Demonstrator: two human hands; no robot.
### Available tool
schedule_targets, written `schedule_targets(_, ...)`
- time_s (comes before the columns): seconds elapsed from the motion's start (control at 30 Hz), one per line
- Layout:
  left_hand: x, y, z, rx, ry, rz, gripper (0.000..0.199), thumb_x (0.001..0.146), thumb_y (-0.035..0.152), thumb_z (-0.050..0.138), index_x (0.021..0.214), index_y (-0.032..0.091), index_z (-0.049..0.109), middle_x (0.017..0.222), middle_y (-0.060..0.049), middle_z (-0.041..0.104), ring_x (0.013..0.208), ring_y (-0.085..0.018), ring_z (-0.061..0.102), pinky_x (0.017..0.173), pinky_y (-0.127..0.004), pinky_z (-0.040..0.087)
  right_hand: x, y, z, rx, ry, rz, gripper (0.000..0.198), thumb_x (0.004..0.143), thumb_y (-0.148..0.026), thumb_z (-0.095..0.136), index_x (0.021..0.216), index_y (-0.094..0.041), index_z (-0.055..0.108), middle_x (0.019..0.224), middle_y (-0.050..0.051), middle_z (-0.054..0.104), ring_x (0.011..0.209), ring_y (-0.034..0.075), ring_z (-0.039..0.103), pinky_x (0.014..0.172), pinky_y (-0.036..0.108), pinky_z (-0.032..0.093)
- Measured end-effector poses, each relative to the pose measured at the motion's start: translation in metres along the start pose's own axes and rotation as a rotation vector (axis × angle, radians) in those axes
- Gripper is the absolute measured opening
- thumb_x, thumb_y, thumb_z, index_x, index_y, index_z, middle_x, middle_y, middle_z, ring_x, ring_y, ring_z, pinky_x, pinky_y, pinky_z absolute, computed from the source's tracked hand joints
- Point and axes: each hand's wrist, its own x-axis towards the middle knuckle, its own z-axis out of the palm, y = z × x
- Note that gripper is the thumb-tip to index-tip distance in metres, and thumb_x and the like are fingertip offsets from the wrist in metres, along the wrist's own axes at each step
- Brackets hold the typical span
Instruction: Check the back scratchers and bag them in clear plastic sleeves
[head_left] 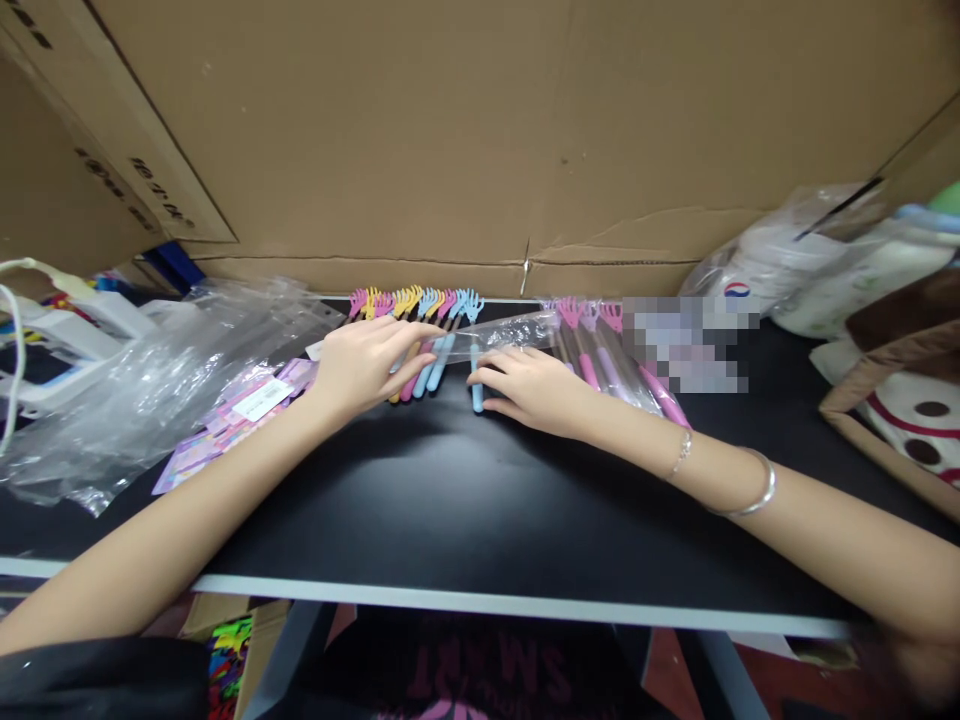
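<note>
My left hand (pixel 375 365) pinches one end of a narrow clear plastic sleeve (pixel 514 328), which stretches to the right above my right hand. The fingers of my right hand (pixel 536 388) close on the light-blue handle of a back scratcher (pixel 478 392) with a claw-shaped head. Beside my left hand lies a row of loose back scratchers (pixel 409 300) with pink, yellow and blue heads, partly covered by that hand. To the right of my right hand, several pink and purple back scratchers (pixel 592 345) lie together, with clear plastic over them.
A heap of clear plastic sleeves (pixel 165 370) and purple printed cards (pixel 232 415) lies at left, near a white device (pixel 82 335). Cardboard (pixel 525 130) walls the back of the black table (pixel 450 520). Bagged white containers (pixel 780 265) and a patterned bag (pixel 915 400) stand at right.
</note>
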Motion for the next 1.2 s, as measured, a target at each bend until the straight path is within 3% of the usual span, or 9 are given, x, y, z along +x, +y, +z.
schedule_targets(0.17, 0.0, 0.001, 0.001, -0.001, -0.007, 0.001, 0.034, 0.098, 0.045, 0.042, 0.111, 0.024, 0.065, 0.097, -0.004, 0.074, 0.082, -0.019, 0.068, 0.066, -0.028, 0.044, -0.011, 0.007, 0.0, 0.009, -0.009, 0.016, 0.031, 0.096, -0.037, 0.047, 0.115, -0.019, 0.063, 0.107, 0.011, 0.065, 0.097, 0.024, 0.058, 0.084, 0.037, 0.045)
schedule_targets(0.67, 0.0, 0.003, 0.002, 0.008, -0.042, 0.037, 0.035, 0.099, 0.042, 0.04, 0.109, 0.021, 0.066, 0.089, -0.002, 0.073, 0.079, -0.019, 0.066, 0.062, -0.029, 0.041, -0.032, 0.023, -0.01, -0.02, -0.065, 0.048, 0.031, 0.095, -0.035, 0.048, 0.116, -0.018, 0.063, 0.108, 0.011, 0.066, 0.094, 0.024, 0.06, 0.086, 0.038, 0.046)
schedule_targets(0.77, 0.0, 0.003, 0.003, 0.007, -0.041, 0.047, 0.035, 0.099, 0.043, 0.04, 0.108, 0.021, 0.065, 0.084, -0.002, 0.072, 0.077, -0.019, 0.066, 0.062, -0.029, 0.041, -0.033, 0.025, -0.015, -0.036, -0.072, 0.073, 0.029, 0.095, -0.038, 0.048, 0.108, -0.019, 0.066, 0.101, 0.01, 0.069, 0.093, 0.024, 0.061, 0.083, 0.036, 0.044)
schedule_targets(0.93, 0.0, 0.004, 0.004, 0.006, -0.057, 0.048, 0.035, 0.099, 0.044, 0.04, 0.109, 0.022, 0.066, 0.085, -0.002, 0.072, 0.079, -0.018, 0.066, 0.063, -0.029, 0.041, -0.027, 0.027, -0.023, -0.062, -0.127, 0.231, 0.027, 0.097, -0.035, 0.044, 0.09, -0.02, 0.066, 0.083, 0.005, 0.072, 0.078, 0.02, 0.065, 0.065, 0.03, 0.038)
schedule_targets(1.07, 0.0, 0.005, 0.002, -0.005, -0.073, 0.045, 0.035, 0.098, 0.045, 0.041, 0.11, 0.022, 0.065, 0.087, -0.002, 0.072, 0.081, -0.018, 0.067, 0.062, -0.029, 0.04, -0.018, 0.024, -0.023, -0.1, -0.198, 0.371, 0.026, 0.094, -0.039, 0.047, 0.099, -0.019, 0.064, 0.086, 0.006, 0.073, 0.077, 0.022, 0.067, 0.056, 0.03, 0.033)
schedule_targets(1.2, 0.0, 0.006, 0.001, -0.018, -0.085, 0.047, 0.034, 0.096, 0.048, 0.045, 0.112, 0.024, 0.064, 0.086, -0.002, 0.071, 0.08, -0.018, 0.066, 0.064, -0.028, 0.041, -0.005, 0.021, -0.018, -0.068, -0.23, 0.443, 0.029, 0.092, -0.04, 0.048, 0.11, -0.019, 0.057, 0.097, 0.008, 0.072, 0.084, 0.023, 0.067, 0.058, 0.029, 0.037)
